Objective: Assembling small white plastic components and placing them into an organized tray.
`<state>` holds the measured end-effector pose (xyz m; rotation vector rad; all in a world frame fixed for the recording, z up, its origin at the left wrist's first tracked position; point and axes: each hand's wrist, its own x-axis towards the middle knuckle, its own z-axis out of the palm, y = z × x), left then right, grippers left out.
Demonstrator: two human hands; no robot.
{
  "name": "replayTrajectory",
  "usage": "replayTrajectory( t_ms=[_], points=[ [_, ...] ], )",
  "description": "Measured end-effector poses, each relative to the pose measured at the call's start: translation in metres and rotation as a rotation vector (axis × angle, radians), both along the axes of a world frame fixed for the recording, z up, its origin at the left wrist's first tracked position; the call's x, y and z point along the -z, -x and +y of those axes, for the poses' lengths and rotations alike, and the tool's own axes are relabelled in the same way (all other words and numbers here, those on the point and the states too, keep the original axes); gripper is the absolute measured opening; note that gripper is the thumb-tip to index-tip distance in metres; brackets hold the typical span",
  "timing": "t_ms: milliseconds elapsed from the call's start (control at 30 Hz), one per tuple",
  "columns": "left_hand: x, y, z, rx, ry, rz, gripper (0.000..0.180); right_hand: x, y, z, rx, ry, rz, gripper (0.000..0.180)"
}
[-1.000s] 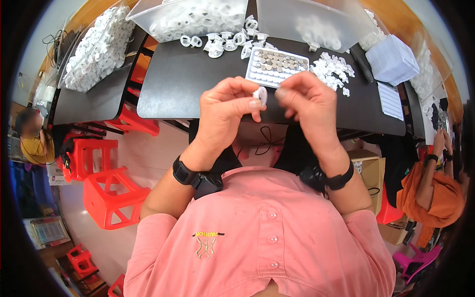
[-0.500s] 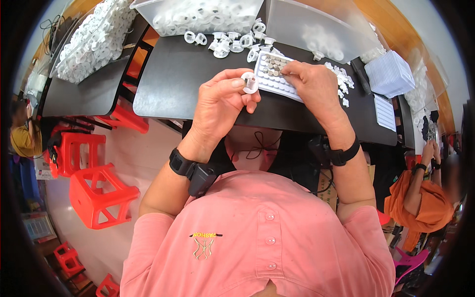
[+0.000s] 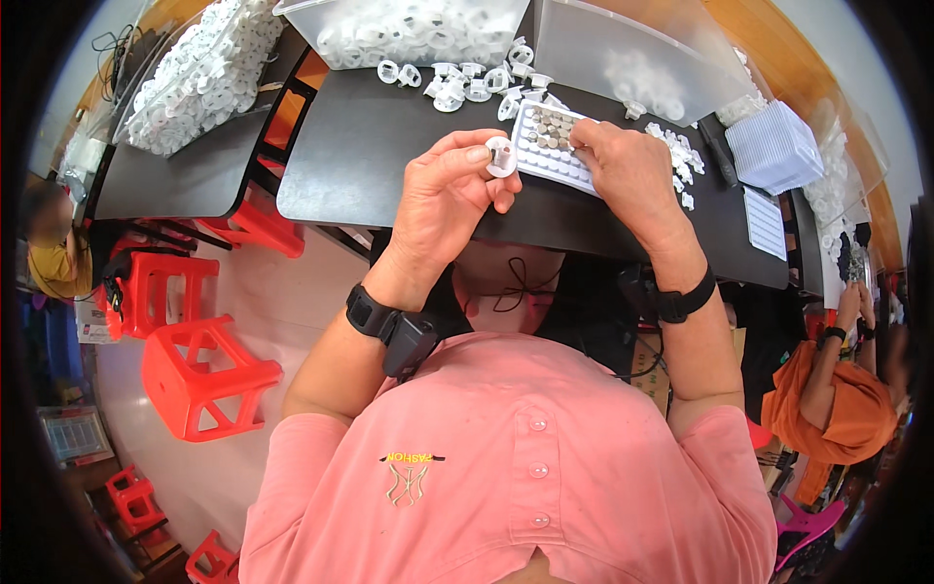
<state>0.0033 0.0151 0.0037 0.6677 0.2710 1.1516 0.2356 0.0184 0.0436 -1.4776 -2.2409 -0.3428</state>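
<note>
My left hand [image 3: 440,187] is raised over the table's near edge, thumb and fingers closed on a small round white plastic housing [image 3: 502,157]. The housing's open face shows a dark recess. Just right of it lies a white tray [image 3: 551,168] with rows of round pockets. Silvery button-shaped discs [image 3: 547,125] lie loose on its far part. My right hand [image 3: 632,175] is at the tray's right side, thumb and fingertips pinched together by the discs. Whatever those fingertips hold, if anything, is hidden.
Loose white housings [image 3: 450,91] lie behind the tray, before two clear bins [image 3: 642,49]. Small white parts [image 3: 681,156], a stack of white trays [image 3: 773,146] and a flat tray [image 3: 765,222] are to the right. Red stools [image 3: 206,380] stand left; a person in orange [image 3: 832,404] works at right.
The whole view has shifted slightly. My right fingertips have drawn a little to the right over the tray's discs. My left hand still grips the housing, almost unmoved.
</note>
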Motion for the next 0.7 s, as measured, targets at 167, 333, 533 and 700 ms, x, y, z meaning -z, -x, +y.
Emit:
replayTrajectory(
  t_ms=[167, 333, 533, 700],
  points=[
    [0.001, 0.001, 0.0, 0.0, -0.018, 0.011, 0.031, -0.005, 0.002, -0.004, -0.015, -0.001, -0.024, 0.005],
    [0.001, 0.001, 0.0, 0.008, -0.006, 0.011, 0.03, -0.005, 0.004, -0.004, -0.032, 0.008, -0.066, 0.003],
    [0.002, 0.001, 0.0, 0.002, 0.015, -0.01, 0.031, -0.027, 0.026, -0.033, -0.082, -0.025, 0.175, 0.008],
    [-0.002, -0.006, -0.001, -0.072, 0.099, -0.078, 0.031, -0.013, 0.082, -0.06, -0.309, -0.212, 0.289, 0.015]
  ],
)
